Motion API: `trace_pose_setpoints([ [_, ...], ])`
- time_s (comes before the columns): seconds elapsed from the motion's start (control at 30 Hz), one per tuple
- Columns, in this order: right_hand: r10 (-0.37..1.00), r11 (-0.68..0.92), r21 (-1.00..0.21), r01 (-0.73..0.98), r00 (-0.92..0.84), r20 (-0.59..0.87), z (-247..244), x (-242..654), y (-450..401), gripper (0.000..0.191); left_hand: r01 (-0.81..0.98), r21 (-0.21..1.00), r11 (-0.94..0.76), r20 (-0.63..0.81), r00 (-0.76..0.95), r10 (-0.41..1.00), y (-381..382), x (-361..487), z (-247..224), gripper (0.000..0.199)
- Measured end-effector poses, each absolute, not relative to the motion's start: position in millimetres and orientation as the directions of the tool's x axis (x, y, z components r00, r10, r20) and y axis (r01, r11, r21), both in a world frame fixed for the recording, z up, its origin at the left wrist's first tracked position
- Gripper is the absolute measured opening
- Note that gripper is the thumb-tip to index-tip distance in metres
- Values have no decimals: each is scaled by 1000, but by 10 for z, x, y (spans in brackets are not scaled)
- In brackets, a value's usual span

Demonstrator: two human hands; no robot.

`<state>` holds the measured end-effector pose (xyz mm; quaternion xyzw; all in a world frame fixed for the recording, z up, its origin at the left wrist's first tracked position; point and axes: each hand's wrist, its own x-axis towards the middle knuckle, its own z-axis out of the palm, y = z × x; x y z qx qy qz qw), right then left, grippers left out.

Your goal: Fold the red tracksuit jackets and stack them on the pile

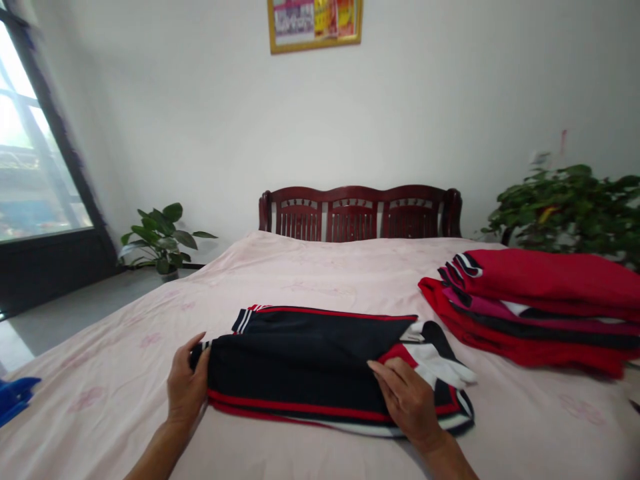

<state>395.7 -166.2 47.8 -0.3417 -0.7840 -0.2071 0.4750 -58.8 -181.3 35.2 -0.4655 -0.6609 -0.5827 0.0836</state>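
On the bed (310, 273), here's the navy garment (290, 373), partly folded by the look of it, white end loose! My left fingers (201, 367) pinch one end, my right fingers (397, 383) its cloth; nearby, the red pile (555, 280) sits folded.

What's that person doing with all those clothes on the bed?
A person has both bare hands on a dark garment with red and white trim, laid out in folds on the pink bed cover. The left hand holds it by a striped end, and the right hand seems to pinch the cloth near its white part. Off to the right sits a pile of mostly red clothes.
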Motion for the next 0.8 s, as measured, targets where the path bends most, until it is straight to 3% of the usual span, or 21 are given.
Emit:
trace_pose_setpoints([
  [0.1, 493, 591, -76, 803, -285, 822, 435, 3945, -1627, 25, 759, 645, -90, 675, -511, 533, -1839, -588, 367, 48],
  [0.2, 770, 395, -208, 895, -199, 606, 397, 3903, -1574, 27, 755, 653, 62, 435, -441, 785, -1748, -669, 353, 42],
  [0.27, 859, 322, -258, 911, -167, 484, 386, 3891, -1552, 28, 751, 639, 166, 253, -409, 877, -1670, -756, 360, 41],
  [0.37, 862, 316, -251, 915, -166, 479, 388, 3906, -1543, 26, 793, 569, 218, 186, -382, 905, -1620, -831, 439, 44],
  [0.47, 783, 351, -189, 917, -177, 596, 413, 3912, -1554, 25, 864, 471, 177, 335, -362, 870, -1664, -712, 570, 48],
  [0.57, 698, 449, -157, 880, -235, 676, 437, 3870, -1574, 30, 904, 426, -24, 446, -187, 875, -1717, -404, 624, 45],
  [0.67, 707, 513, -165, 842, -306, 638, 421, 3818, -1587, 29, 933, 315, -172, 435, 19, 900, -1724, -72, 525, 45],
  [0.8, 770, 451, -191, 872, -271, 578, 387, 3811, -1586, 24, 983, 85, -161, 413, 113, 904, -1725, 166, 311, 46],
])
